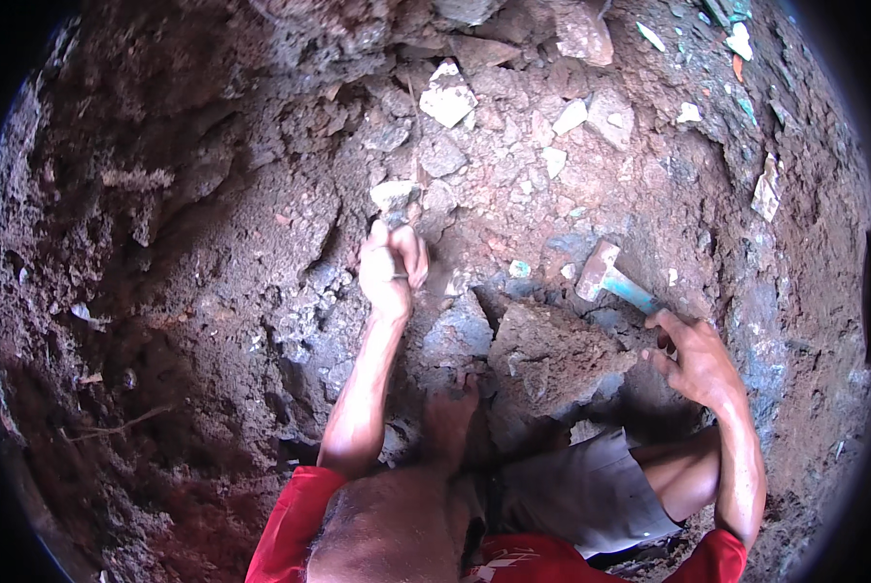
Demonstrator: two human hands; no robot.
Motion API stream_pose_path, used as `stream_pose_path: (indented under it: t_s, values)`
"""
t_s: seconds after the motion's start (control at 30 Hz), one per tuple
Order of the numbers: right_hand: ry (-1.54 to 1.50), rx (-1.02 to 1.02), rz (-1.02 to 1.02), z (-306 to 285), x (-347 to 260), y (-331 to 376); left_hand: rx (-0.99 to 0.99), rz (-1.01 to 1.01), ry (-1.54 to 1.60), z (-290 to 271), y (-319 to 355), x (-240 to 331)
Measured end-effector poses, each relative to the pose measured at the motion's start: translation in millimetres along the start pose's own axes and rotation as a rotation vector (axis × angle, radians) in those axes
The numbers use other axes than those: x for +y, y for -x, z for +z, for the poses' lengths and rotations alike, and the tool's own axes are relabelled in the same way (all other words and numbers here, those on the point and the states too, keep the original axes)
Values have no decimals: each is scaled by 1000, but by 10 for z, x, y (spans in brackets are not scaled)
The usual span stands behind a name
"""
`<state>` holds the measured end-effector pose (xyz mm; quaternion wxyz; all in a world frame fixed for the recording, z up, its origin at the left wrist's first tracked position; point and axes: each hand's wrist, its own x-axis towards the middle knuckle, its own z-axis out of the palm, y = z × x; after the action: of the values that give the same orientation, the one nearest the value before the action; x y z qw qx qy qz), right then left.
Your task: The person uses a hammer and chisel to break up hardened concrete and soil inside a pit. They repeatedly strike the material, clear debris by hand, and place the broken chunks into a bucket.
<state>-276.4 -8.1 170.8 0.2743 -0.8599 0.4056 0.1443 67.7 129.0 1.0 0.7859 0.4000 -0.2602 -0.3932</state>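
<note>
My left hand is closed in a fist, reaching forward over the rough ground left of the middle. A pale, wide-topped lump with a dark lower part shows at the far side of the fist and seems gripped in it. Whether it is a stone or a tool's end, I cannot tell. On the right, my right hand holds a hammer by its blue handle, its fingers loosely curled. The hammer's blocky, dirt-covered head points forward and left, close above the ground. Between my hands lies a large brown rock.
A grey-blue rock sits by my bare foot. Several loose stones lie farther off, among them a white one. A rough earth bank rises at the left. My bent knee is close below my left arm.
</note>
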Motion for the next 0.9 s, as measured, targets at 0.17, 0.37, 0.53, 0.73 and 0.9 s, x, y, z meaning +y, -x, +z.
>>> stream_pose_path:
  t_s: [0.17,0.37,0.53,0.73,0.9]
  values:
    - [-21,-42,-6,-75,86,64,198,42,-844,79,338,260]
    - [-172,48,5,-257,114,-4,83,130,350,260,121,243]
    - [-187,-10,-22,-294,2,-125,244,119,346,45,32,47]
    - [-154,-85,10,-300,75,-111,340,-40,-410,-292,449,666]
    - [-172,40,-60,-292,112,-103,190,218,-19,-124,471,796]
